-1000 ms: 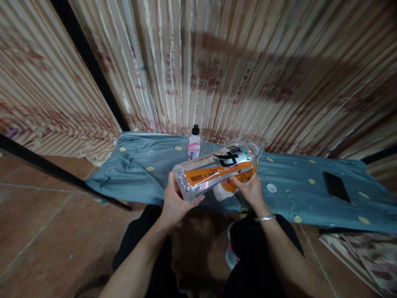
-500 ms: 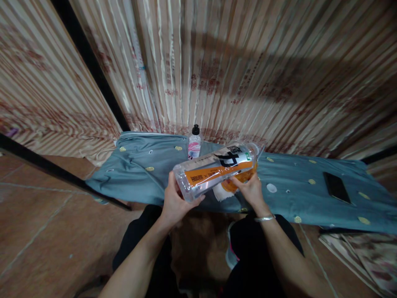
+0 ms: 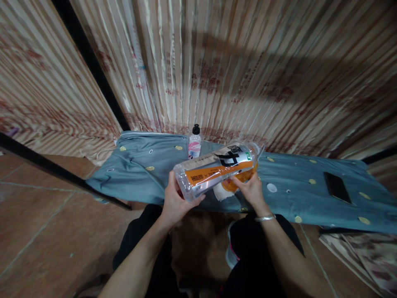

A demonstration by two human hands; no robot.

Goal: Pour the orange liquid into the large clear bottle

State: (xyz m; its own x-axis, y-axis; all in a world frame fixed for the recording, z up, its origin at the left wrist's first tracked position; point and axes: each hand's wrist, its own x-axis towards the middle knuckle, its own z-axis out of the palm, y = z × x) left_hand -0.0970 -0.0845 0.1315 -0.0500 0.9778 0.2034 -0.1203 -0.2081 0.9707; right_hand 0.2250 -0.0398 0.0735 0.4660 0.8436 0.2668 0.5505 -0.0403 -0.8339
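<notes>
A large clear plastic bottle with a silver and orange label lies tilted in the air, its base to the left and its neck to the right. My left hand is closed around the base. Beneath the bottle's right half, my right hand is closed on an amber see-through container, mostly hidden behind the bottle. I cannot make out whether the bottle's mouth touches the container. A crumpled white tissue shows just below the bottle. Behind stands an upright small squeeze bottle with a black cap and pink label.
A grey-blue cloth with yellow motifs covers the narrow bed or bench. On it, to the right, lie a white round disc and a black phone. A striped curtain hangs behind; dark metal poles stand at left.
</notes>
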